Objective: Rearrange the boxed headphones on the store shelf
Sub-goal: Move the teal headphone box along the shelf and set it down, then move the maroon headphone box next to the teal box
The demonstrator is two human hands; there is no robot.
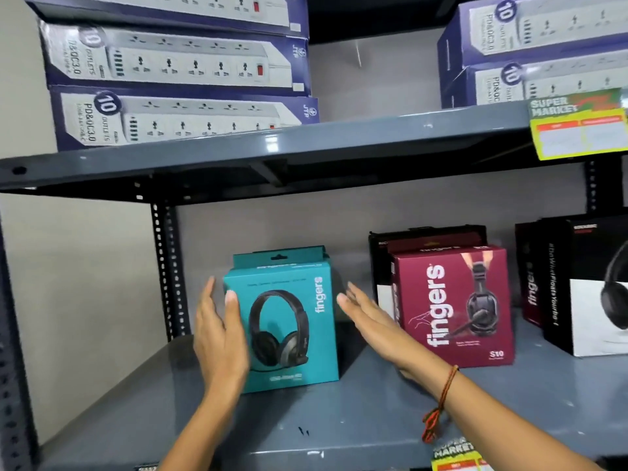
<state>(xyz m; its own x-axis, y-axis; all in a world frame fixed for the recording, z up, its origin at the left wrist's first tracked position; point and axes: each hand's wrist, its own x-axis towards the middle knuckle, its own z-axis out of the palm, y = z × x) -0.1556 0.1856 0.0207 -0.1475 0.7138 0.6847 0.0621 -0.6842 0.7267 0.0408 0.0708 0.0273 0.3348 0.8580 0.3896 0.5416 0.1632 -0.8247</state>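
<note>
Two bare hands flank a teal box of headphones on a grey metal shelf. The left hand [221,329] is flat and open, fingers together and pointing up, its palm at the box's left edge and its thumb lying over the front face. The right hand [372,319] is also open and flat, fingers extended toward the box's right side; whether the tips touch it cannot be told. Neither grip is closed around anything. A red and green thread bracelet [440,402] circles the right wrist.

The teal box [292,321] is smooth printed cardboard, roughly cube-shaped, standing upright on the lower shelf [339,423], left of centre. Its front faces the viewer, showing black over-ear headphones and the word "fingers" running vertically up the right side. A hanging tab stands up at the back of its top.

To its right, apart from it, stands a maroon box [455,304] with a headset picture and the same brand name, with black boxes behind. Further right are black-and-white boxes [584,283]. On the upper shelf [272,147] lie stacked blue and white power strip boxes [180,117].
</note>
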